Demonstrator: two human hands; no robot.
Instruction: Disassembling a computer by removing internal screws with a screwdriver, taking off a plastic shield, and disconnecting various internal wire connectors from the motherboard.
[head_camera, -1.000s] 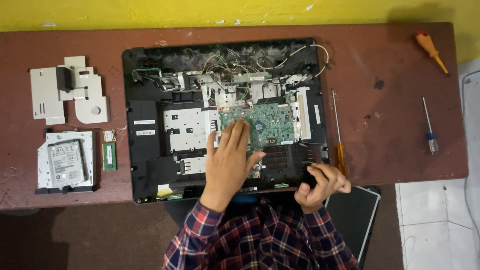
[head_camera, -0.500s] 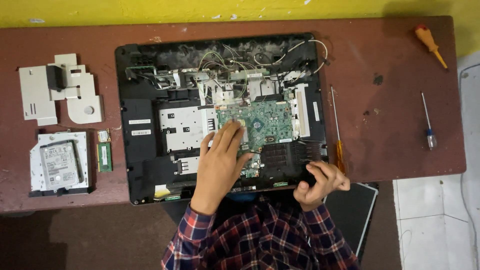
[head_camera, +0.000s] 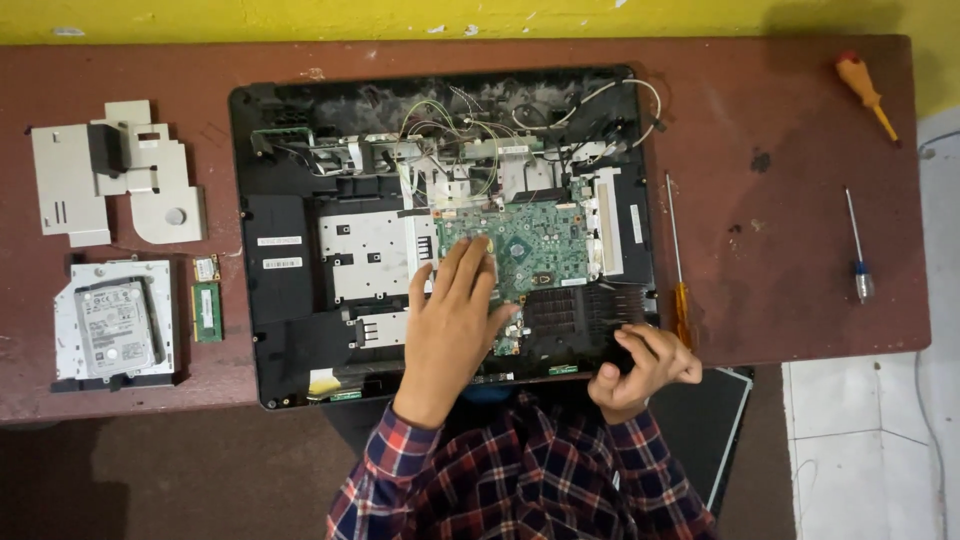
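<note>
An opened black computer chassis (head_camera: 280, 330) lies flat on a reddish-brown table (head_camera: 790, 200), its green circuit board (head_camera: 545, 240) and loose wires exposed. My left hand (head_camera: 455, 320) rests flat on the board's lower left part, fingers spread and holding nothing. My right hand (head_camera: 640, 370) is curled at the chassis's lower right edge, beside the dark vent grille (head_camera: 580, 310), with its fingers closed on that edge. What the fingertips pinch is hidden. My plaid sleeves show at the bottom.
A long orange-handled screwdriver (head_camera: 678, 290) lies beside the chassis's right side. An orange screwdriver (head_camera: 862, 85) and a thin blue-handled one (head_camera: 858, 260) lie farther right. At left are grey metal brackets (head_camera: 110, 175), a hard drive in its tray (head_camera: 110, 320) and a green memory stick (head_camera: 207, 310).
The view has shifted slightly. My left hand has stayed flat on the board, its fingers a bit more spread, and my right hand has stayed at the chassis's lower right edge.
</note>
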